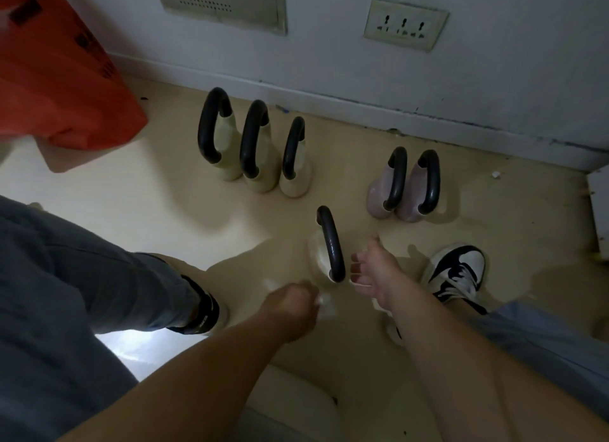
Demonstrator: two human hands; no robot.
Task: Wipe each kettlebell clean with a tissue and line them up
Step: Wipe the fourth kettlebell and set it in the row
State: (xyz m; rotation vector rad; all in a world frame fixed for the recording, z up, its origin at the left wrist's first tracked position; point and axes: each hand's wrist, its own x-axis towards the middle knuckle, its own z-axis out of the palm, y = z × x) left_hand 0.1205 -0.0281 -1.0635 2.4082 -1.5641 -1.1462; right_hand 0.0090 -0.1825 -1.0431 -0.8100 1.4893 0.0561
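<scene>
Motion blur smeared both hands: the left hand (290, 310) was curled round a white tissue (322, 301), mostly hidden in the fist. The right hand (372, 270) had its fingers (357, 255) loosely spread just beside the nearest cream kettlebell (326, 247) on the floor (164, 194), contact unclear. Three cream kettlebells (258, 165) stood in a row by the wall, two pink kettlebells (412, 194) to their right; the black print on the cut-off orange bag (59, 79) was unreadable.

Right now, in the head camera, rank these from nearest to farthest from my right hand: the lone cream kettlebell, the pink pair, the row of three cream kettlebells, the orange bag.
1. lone cream kettlebell, just left of the right hand
2. pink pair, ahead, slightly right
3. row of three cream kettlebells, ahead left
4. orange bag, far left
</scene>
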